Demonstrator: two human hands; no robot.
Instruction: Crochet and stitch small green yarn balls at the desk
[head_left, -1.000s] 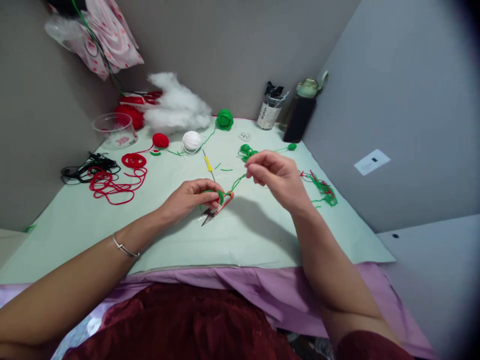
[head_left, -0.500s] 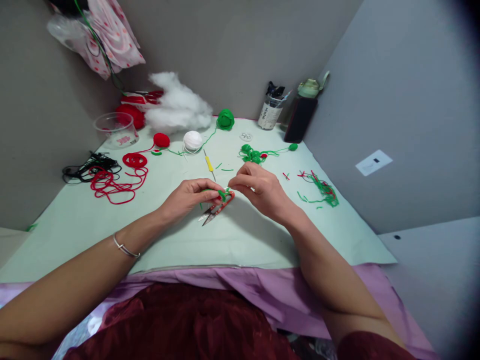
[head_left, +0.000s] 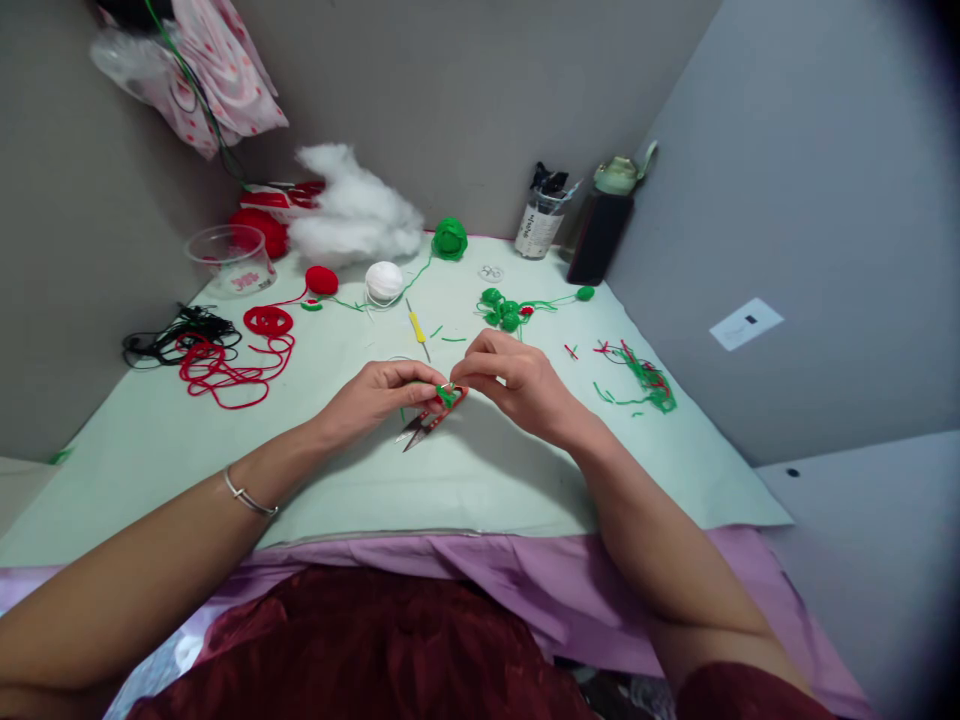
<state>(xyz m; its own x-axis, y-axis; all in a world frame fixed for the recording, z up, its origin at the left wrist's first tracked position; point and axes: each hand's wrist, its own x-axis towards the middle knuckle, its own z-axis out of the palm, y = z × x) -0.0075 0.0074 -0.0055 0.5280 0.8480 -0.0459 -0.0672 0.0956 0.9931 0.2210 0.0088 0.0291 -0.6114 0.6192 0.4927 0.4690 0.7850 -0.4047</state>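
My left hand (head_left: 384,393) pinches a small green crochet piece (head_left: 445,395) just above the pale green table (head_left: 337,480). My right hand (head_left: 517,383) meets it from the right, fingertips closed on the same piece or on a thin needle at it; which one is too small to tell. Orange-handled thread snips (head_left: 426,422) lie on the table directly under both hands. A yellow-handled crochet hook (head_left: 417,327) lies a little beyond them.
Green crochet bits (head_left: 506,310) and yarn scraps (head_left: 645,380) lie to the right. Red yarn (head_left: 229,365), black cord (head_left: 176,335), red ball (head_left: 321,280), white ball (head_left: 384,281), green ball (head_left: 449,238), stuffing (head_left: 352,212), plastic cup (head_left: 229,260), jar (head_left: 538,228) and bottle (head_left: 604,225) line the back.
My right hand, raised and pulling green yarn out to the right a second ago, has come down and left to meet my left hand at the piece. The left hand stayed put.
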